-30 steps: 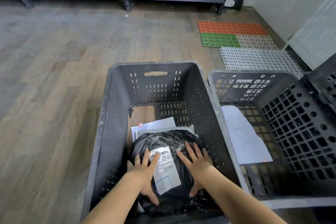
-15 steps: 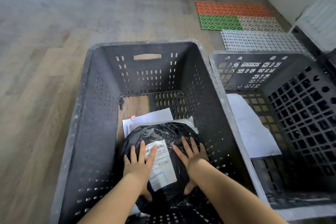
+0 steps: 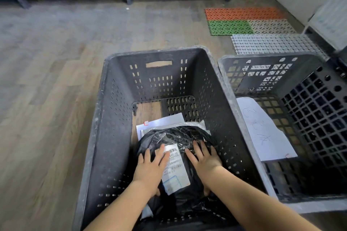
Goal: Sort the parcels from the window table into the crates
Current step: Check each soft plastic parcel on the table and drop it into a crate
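Nothing has shifted: our left hand [image 3: 150, 169] and right hand [image 3: 204, 161] still press flat, grip wide, on the black parcel [image 3: 180, 137] in the crate [image 3: 116, 110]. We're placing; next, let go and fetch another.

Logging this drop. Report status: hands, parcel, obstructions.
Left hand and right hand flat on black parcel. Parcel down in left crate, atop white mailers. Nothing obstructing.

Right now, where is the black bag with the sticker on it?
In the head view, the black bag lies low in the grey crate at bottom centre, on white sheets, with the left hand and right hand flat on it.
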`<state>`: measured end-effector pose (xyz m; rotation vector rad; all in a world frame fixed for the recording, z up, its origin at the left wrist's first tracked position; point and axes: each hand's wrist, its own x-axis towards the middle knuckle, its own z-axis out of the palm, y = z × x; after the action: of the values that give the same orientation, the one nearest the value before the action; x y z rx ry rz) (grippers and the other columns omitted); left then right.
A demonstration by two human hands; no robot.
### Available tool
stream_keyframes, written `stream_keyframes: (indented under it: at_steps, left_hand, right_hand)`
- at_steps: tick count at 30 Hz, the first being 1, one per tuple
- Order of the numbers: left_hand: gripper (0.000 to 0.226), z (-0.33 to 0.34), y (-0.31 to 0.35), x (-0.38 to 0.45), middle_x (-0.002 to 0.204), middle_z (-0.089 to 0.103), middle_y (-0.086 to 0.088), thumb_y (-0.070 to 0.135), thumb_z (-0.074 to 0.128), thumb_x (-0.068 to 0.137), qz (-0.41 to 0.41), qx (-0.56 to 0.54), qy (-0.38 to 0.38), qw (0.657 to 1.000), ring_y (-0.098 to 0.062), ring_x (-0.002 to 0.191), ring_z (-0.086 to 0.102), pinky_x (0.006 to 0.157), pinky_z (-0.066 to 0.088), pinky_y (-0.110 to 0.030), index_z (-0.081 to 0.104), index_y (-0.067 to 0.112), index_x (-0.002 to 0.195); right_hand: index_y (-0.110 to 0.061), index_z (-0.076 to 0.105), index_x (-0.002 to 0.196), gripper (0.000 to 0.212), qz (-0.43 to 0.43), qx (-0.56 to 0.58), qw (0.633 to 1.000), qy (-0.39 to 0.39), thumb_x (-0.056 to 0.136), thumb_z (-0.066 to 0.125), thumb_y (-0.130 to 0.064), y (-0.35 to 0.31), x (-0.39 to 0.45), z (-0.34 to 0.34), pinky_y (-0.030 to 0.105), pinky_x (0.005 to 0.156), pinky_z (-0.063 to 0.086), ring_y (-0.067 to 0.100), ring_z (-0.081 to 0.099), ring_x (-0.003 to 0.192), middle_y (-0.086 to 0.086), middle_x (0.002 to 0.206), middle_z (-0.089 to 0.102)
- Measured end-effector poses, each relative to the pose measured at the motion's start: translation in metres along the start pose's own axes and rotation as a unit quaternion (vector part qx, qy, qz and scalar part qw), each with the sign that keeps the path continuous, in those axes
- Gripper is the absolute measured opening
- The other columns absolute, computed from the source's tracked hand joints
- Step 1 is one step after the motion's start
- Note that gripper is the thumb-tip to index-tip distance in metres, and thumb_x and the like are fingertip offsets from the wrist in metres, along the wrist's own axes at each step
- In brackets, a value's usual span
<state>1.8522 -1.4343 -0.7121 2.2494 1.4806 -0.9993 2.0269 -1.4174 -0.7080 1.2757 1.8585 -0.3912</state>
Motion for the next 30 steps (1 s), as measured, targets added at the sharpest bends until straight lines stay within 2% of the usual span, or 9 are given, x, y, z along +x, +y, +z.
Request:
stream_keyframes:
  at_steps: [3, 7, 10, 12, 15, 22, 24, 28, 30]
  left_hand:
    - [0.120, -0.001, -0.005, 0.005, 0.157, -0.025, 0.001, 0.047, 0.073, 0.078, 0.012, -0.019, -0.006, 1.000, -0.040, 0.145, -0.003, 0.118, 0.010, -0.048, -0.019, 0.022, 0.150]
    - [0.112, -0.007, -0.009, -0.006, 0.157, -0.025, 0.001, 0.040, 0.071, 0.082, -0.005, -0.022, -0.023, 0.999, -0.039, 0.145, -0.002, 0.118, 0.009, -0.048, -0.018, 0.026, 0.150]
    - [0.103, -0.026, -0.008, -0.032, 0.157, -0.026, -0.005, 0.020, 0.064, 0.089, -0.049, -0.012, -0.042, 0.998, -0.045, 0.144, 0.001, 0.118, 0.012, -0.048, -0.018, 0.028, 0.149]
    - [0.101, -0.053, -0.010, -0.057, 0.157, -0.025, -0.009, 0.014, 0.062, 0.089, -0.072, -0.013, -0.045, 0.996, -0.047, 0.143, 0.002, 0.118, 0.013, -0.049, -0.018, 0.027, 0.150]
    - [0.097, -0.109, -0.017, -0.102, 0.157, -0.022, -0.012, 0.013, 0.060, 0.090, -0.080, -0.011, -0.027, 0.996, -0.047, 0.143, 0.002, 0.118, 0.012, -0.049, -0.015, 0.025, 0.151]
    - [0.090, -0.276, -0.039, -0.238, 0.158, -0.017, -0.013, 0.027, 0.058, 0.093, -0.067, 0.014, 0.044, 0.997, -0.044, 0.144, 0.001, 0.118, 0.011, -0.050, -0.011, 0.024, 0.152]
    - [0.082, -0.330, -0.048, -0.279, 0.159, -0.015, -0.014, 0.030, 0.052, 0.097, -0.058, 0.022, 0.081, 0.995, -0.041, 0.145, 0.002, 0.117, 0.012, -0.051, -0.009, 0.023, 0.152]
    - [0.089, -0.426, -0.063, -0.361, 0.159, -0.007, -0.014, 0.029, 0.061, 0.091, -0.051, 0.050, 0.155, 0.985, -0.035, 0.146, 0.006, 0.116, 0.015, -0.049, -0.003, 0.022, 0.153]
    - [0.085, -0.462, -0.065, -0.402, 0.160, -0.004, -0.014, 0.026, 0.060, 0.091, -0.047, 0.046, 0.187, 0.980, -0.033, 0.146, 0.007, 0.116, 0.014, -0.049, 0.002, 0.022, 0.152]
  right_hand:
    - [-0.019, -0.032, 0.144, 0.131, -0.002, 0.013, 1.000, -0.022, 0.076, 0.079, -0.034, 0.001, 0.006, 0.001, 0.052, 0.118, 0.004, 0.036, -0.020, 0.144, 0.016, 0.154, -0.030]
    - [-0.017, -0.031, 0.145, 0.132, -0.004, -0.015, 0.999, -0.029, 0.074, 0.079, -0.040, 0.002, 0.000, -0.005, 0.052, 0.117, 0.007, 0.037, -0.017, 0.145, 0.018, 0.155, -0.027]
    - [-0.015, -0.016, 0.151, 0.098, -0.012, -0.037, 0.999, -0.009, 0.092, 0.060, -0.032, 0.012, -0.032, -0.028, 0.052, 0.117, 0.009, 0.036, -0.006, 0.146, 0.018, 0.159, -0.012]
    - [-0.009, -0.006, 0.153, 0.080, -0.011, -0.042, 0.999, 0.032, 0.097, 0.049, -0.025, 0.022, -0.060, -0.052, 0.050, 0.118, 0.010, 0.037, 0.003, 0.146, 0.019, 0.159, 0.001]
    - [-0.004, 0.008, 0.152, 0.067, -0.017, -0.054, 0.995, 0.083, 0.098, 0.045, -0.020, 0.040, -0.116, -0.094, 0.046, 0.117, 0.015, 0.033, 0.016, 0.144, 0.016, 0.155, 0.020]
    - [-0.007, 0.029, 0.147, 0.056, -0.006, -0.097, 0.989, 0.114, 0.097, 0.047, -0.024, 0.092, -0.285, -0.208, 0.043, 0.117, 0.013, 0.029, 0.029, 0.138, 0.011, 0.148, 0.037]
    - [-0.007, 0.029, 0.147, 0.053, 0.012, -0.091, 0.988, 0.123, 0.098, 0.044, -0.019, 0.109, -0.337, -0.243, 0.044, 0.117, 0.012, 0.030, 0.028, 0.139, 0.011, 0.149, 0.036]
    - [-0.007, 0.031, 0.147, 0.053, 0.057, -0.070, 0.982, 0.164, 0.099, 0.047, -0.023, 0.134, -0.444, -0.305, 0.042, 0.117, 0.010, 0.029, 0.028, 0.140, 0.011, 0.150, 0.036]
    - [-0.006, 0.025, 0.148, 0.059, 0.078, -0.062, 0.978, 0.181, 0.098, 0.049, -0.026, 0.140, -0.496, -0.324, 0.042, 0.117, 0.010, 0.029, 0.026, 0.140, 0.011, 0.150, 0.034]
